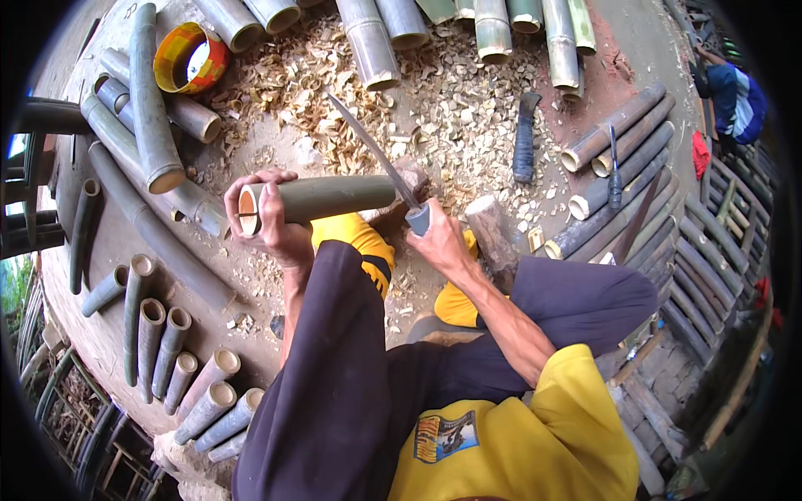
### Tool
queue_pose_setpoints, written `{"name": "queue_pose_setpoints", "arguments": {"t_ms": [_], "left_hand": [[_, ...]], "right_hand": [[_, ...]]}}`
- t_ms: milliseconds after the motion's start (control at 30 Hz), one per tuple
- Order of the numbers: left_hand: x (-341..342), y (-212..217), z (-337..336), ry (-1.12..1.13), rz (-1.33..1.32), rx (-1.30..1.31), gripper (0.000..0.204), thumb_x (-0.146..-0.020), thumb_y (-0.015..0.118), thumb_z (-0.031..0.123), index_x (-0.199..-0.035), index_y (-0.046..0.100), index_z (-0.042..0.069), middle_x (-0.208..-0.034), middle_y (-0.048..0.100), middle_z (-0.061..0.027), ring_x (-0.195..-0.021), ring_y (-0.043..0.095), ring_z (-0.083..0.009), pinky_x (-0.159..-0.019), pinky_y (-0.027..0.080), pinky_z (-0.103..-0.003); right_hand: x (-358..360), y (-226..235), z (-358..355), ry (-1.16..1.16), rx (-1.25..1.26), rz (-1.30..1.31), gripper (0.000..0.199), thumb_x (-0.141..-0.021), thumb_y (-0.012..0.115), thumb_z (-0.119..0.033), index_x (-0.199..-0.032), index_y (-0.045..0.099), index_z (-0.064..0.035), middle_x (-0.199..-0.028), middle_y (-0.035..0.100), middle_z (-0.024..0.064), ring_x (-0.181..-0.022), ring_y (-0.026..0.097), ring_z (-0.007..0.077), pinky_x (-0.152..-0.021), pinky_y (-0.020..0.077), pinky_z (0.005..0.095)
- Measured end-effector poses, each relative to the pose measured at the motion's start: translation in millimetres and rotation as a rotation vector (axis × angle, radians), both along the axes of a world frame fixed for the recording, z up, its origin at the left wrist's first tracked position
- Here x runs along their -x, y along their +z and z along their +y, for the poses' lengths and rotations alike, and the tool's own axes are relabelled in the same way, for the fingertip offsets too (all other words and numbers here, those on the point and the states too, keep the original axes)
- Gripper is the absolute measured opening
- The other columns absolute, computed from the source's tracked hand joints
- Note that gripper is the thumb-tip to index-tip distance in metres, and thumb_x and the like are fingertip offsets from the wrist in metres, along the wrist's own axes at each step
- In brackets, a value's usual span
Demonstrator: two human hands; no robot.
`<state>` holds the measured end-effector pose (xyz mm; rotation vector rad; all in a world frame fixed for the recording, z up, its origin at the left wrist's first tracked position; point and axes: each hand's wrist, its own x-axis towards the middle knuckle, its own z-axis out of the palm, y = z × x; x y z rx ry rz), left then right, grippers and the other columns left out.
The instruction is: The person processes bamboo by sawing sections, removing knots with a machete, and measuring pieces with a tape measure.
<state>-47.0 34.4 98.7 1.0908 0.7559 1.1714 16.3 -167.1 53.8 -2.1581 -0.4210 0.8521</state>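
Observation:
My left hand (269, 219) is closed around the near-left end of a green-grey bamboo tube (347, 195), held about level above my left knee. Its pale cut rim faces left, with a dark line across the opening. In my right hand (443, 242) is a long curved blade (365, 127), gripped by its grey handle (418, 220). The blade points up and left and passes close to the tube's right end; whether it touches, I cannot tell. Whether its edge is smooth or toothed is too fine to see.
Pale wood chips (326, 71) cover the ground ahead. A dark-handled tool (524, 138) lies among them, near a short log (493, 234). Bamboo lengths lie at left and right (614, 125); several short tubes (152, 334) stand lower left. A yellow-red ring-shaped container (180, 63) sits far left. Another person (735, 100) is at far right.

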Motion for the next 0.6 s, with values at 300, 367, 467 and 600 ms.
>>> {"name": "queue_pose_setpoints", "arguments": {"t_ms": [300, 367, 467, 600], "left_hand": [[7, -10, 6, -0.171, -0.13, -0.017, 0.026, -0.074, 0.053, 0.01, -0.097, 0.048, 0.0, -0.077, 0.052, -0.0137, -0.072, 0.054, -0.0241, -0.07, 0.05, -0.038], [19, -14, 14, -0.25, -0.174, -0.017, 0.029, -0.072, 0.053, 0.013, -0.098, 0.047, 0.002, -0.079, 0.05, -0.0129, -0.075, 0.051, -0.0243, -0.073, 0.048, -0.039], [21, -8, 13, -0.325, -0.105, 0.023, 0.032, -0.069, 0.055, 0.018, -0.094, 0.044, 0.003, -0.079, 0.046, -0.0118, -0.077, 0.048, -0.0236, -0.075, 0.045, -0.039], [16, -12, 10, -0.426, -0.163, 0.004, 0.033, -0.069, 0.055, 0.02, -0.095, 0.044, 0.002, -0.079, 0.047, -0.0119, -0.076, 0.048, -0.0237, -0.075, 0.045, -0.039]], "right_hand": [[5, -23, -3, -0.076, 0.066, 0.12, 0.028, -0.074, 0.068, -0.005, -0.092, 0.048, -0.0004, -0.075, 0.063, 0.0125, -0.064, 0.065, 0.0224, -0.06, 0.0555, 0.0299], [-9, -6, -5, 0.048, 0.062, -0.019, 0.03, -0.073, 0.068, -0.008, -0.095, 0.05, 0.001, -0.078, 0.064, 0.0162, -0.069, 0.066, 0.0249, -0.064, 0.0554, 0.0324], [1, 52, -1, -0.054, -0.102, -0.114, 0.029, -0.073, 0.068, -0.009, -0.094, 0.051, -0.0003, -0.078, 0.063, 0.0139, -0.068, 0.064, 0.0239, -0.061, 0.0525, 0.0324], [8, 13, -3, -0.126, -0.4, -0.346, 0.024, -0.074, 0.066, -0.004, -0.09, 0.048, -0.0019, -0.07, 0.062, 0.0107, -0.061, 0.064, 0.0219, -0.055, 0.0545, 0.0288]]}}
